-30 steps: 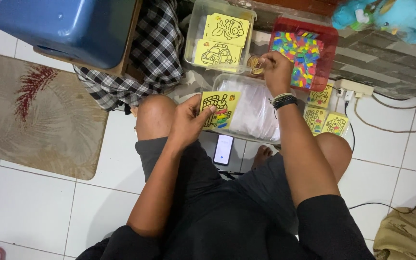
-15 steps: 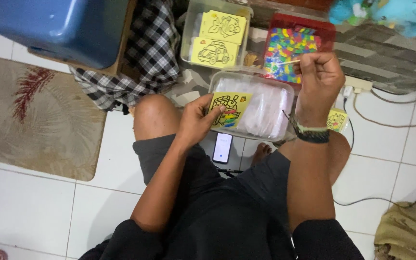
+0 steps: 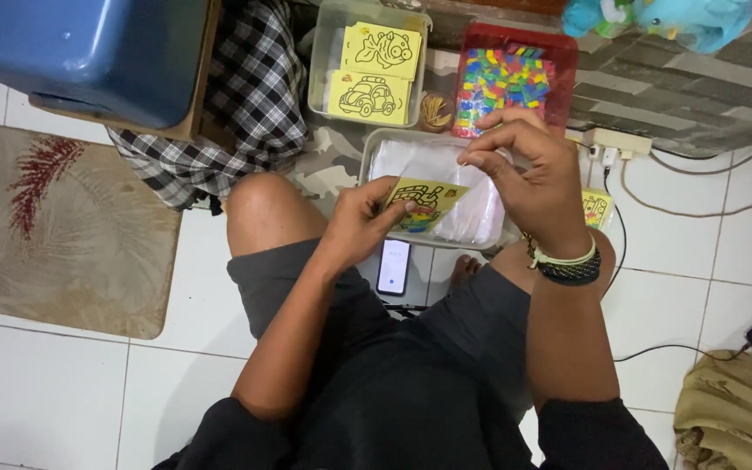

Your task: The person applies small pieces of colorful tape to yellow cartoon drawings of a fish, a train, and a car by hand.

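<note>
A: The right hand (image 3: pixel 533 178) is coming back from the red tray (image 3: pixel 563 54) to the card (image 3: pixel 421 202), fingers pinching its top edge.

B: And the left hand (image 3: pixel 360 222)?

A: Gripping its lower-left corner. The card is tilting over the clear tub (image 3: pixel 376 148), long axis running left-right, picture facing up.

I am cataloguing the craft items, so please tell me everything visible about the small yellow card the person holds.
The card is a small yellow rectangle, apparently thin paper or card, with a black outline drawing partly filled in with bright colours. It is held tilted above a clear tub of white sheets. The left hand grips its lower left edge; the right hand pinches near its upper right corner. The drawing's subject is too small to tell.
</note>
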